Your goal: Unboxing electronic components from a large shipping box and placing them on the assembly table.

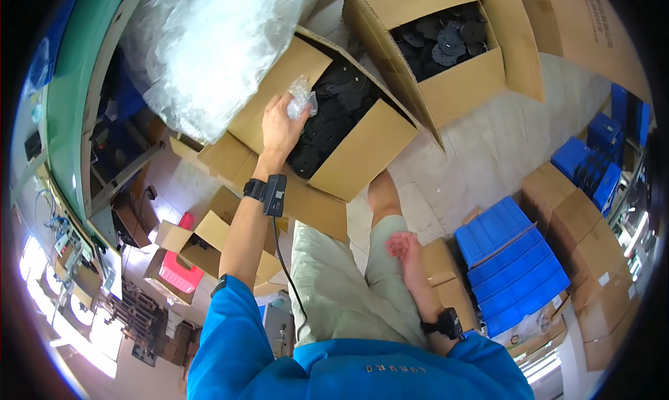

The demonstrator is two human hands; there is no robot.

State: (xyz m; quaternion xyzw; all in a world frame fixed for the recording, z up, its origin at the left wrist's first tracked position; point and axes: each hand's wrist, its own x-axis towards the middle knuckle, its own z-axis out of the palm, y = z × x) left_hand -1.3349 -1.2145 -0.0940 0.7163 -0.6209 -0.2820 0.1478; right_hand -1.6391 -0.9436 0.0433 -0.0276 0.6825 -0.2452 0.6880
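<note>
My left hand (279, 129) reaches over the near-left side of an open cardboard box (366, 152), its fingers closed on a crumpled clear plastic bag (302, 97). Dark flat plastic parts (341, 97) fill this box; some lie right beside my hand. What the bag contains, if anything, I cannot make out. My right hand (404, 247) hangs by my right thigh with its fingers loosely curled, and nothing shows in it.
A second open box (463, 79) with round dark parts stands beyond, to the right. Large clear plastic sheeting (209, 44) lies at the upper left. Blue bins (519, 281) and stacked cartons (592, 254) stand at the right. A smaller open carton (216, 243) sits at the left.
</note>
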